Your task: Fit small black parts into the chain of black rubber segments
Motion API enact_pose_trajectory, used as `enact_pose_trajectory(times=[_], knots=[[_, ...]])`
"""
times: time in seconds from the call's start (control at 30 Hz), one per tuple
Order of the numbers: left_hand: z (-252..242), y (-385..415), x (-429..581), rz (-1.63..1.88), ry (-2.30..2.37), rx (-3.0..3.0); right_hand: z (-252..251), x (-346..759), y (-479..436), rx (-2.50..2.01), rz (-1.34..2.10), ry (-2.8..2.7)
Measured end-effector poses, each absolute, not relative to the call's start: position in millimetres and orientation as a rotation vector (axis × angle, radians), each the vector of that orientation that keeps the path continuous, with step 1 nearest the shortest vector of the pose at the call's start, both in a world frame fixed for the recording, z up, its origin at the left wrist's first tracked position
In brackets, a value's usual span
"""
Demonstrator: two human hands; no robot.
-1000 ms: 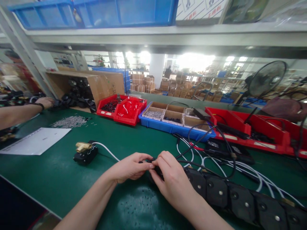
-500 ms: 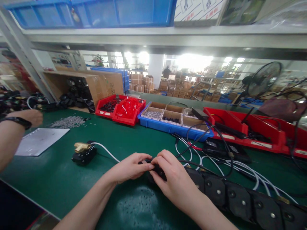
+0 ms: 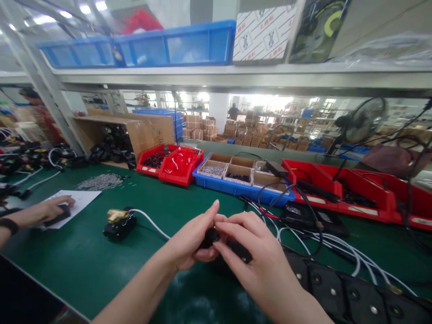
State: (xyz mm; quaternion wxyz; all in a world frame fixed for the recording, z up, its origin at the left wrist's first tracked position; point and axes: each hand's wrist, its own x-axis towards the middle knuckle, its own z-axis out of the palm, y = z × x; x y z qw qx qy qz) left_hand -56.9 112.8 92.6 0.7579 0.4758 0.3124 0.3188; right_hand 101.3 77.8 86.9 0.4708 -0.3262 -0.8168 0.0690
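Note:
My left hand [image 3: 192, 239] is curled around a small black part [image 3: 209, 237], its thumb raised. My right hand [image 3: 254, 245] meets it from the right, thumb and fingertips pinched together at the part's edge; whatever sits between those tips is too small or hidden to make out. Left of my hands lies a black housing [image 3: 119, 228] with a brass fitting [image 3: 117, 215] on top. From it a white cable [image 3: 150, 219] runs toward my left hand. Beneath and beyond my right hand stretches a row of black housings [image 3: 332, 288] with round studs.
A co-worker's hand [image 3: 56, 209] holds a dark piece over white paper [image 3: 84, 200]. Small grey pieces [image 3: 101, 181] lie in a pile. Red bins [image 3: 177, 173], a blue divided tray [image 3: 232, 186] and more red bins [image 3: 367, 211] line the back. White cables [image 3: 332, 238] lie right.
My left hand has turned, its thumb now up and palm cupped around the black part. The co-worker's hand has come down onto the paper with a dark piece. The view has tilted upward.

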Motion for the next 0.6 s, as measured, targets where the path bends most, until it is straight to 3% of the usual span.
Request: enact_pose_trajectory(times=[0.33, 0.6], knots=[[105, 144, -35, 0.555, 0.749, 1.514, 97, 138, 81, -0.938, 0.144, -1.865], [82, 175, -73, 0.304, 0.979, 1.980, 46, 133, 73, -0.899, -0.023, -2.133]])
